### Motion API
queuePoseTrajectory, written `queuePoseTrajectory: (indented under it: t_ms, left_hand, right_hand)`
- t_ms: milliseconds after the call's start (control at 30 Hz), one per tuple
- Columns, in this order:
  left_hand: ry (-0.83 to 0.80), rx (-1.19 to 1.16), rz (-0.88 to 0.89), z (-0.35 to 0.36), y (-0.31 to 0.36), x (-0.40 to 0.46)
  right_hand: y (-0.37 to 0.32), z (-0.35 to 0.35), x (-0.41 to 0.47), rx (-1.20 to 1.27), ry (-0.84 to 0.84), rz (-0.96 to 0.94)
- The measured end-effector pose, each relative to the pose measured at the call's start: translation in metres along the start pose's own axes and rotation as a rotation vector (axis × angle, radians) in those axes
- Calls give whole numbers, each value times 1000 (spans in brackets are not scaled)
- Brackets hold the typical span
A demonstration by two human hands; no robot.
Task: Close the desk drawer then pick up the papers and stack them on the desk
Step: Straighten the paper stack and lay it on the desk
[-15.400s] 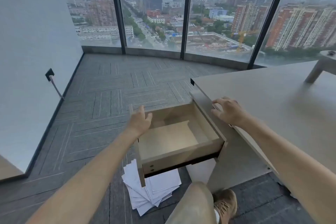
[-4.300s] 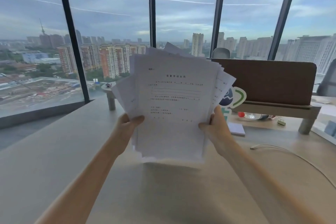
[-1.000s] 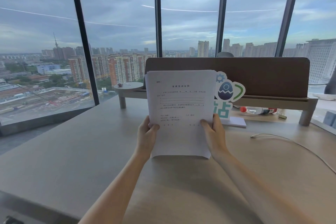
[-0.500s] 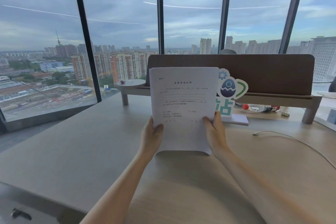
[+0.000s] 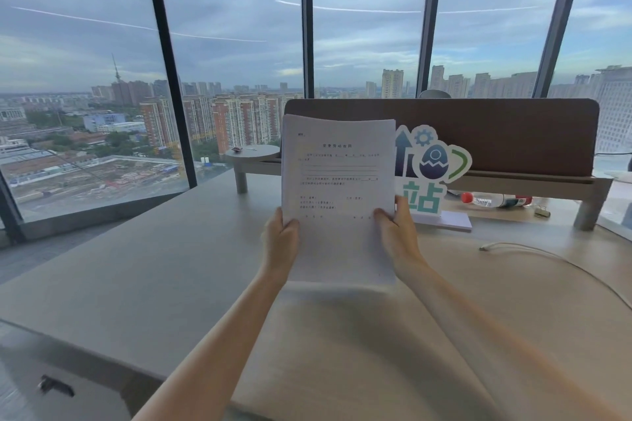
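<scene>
I hold the papers [image 5: 337, 198] up on end, just above the counter [image 5: 143, 277], with the bottom edge close to the top but I cannot tell if it touches. My left hand [image 5: 281, 243] grips the left side and my right hand [image 5: 398, 232] grips the right side, with my fingers [image 5: 381, 215] pinched on the sheets. The edges look lined up now. To do this well, I think I should lower the pile slowly, lay it flat, and let go only when it rests. I count one pile of papers, too many sheets to tell. Behind it stand one sign [image 5: 429, 169] and one brown board [image 5: 496, 133]. One bottle [image 5: 492, 200] lies under the shelf, and one cable [image 5: 547, 255] curls on the right.
</scene>
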State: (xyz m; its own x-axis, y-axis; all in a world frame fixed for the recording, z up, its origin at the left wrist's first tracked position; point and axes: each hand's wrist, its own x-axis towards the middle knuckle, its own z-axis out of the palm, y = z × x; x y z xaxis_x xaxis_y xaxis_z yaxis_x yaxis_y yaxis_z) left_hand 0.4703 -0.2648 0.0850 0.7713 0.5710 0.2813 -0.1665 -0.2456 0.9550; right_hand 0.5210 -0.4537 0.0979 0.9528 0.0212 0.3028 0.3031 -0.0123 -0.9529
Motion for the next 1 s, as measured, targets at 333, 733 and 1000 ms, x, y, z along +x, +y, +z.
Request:
queuePoseTrajectory:
  t_ms: [333,733,1000]
  left_hand:
    - [242,185,-145,-61,5,40]
    - [226,391,-355,-146,-62,114]
    - [198,553,-374,-172,-90,176]
  right_hand:
    - [-6,77,27,-38,-197,242]
    - [49,183,63,-243,-521,442]
    - [69,245,93,-216,-515,424]
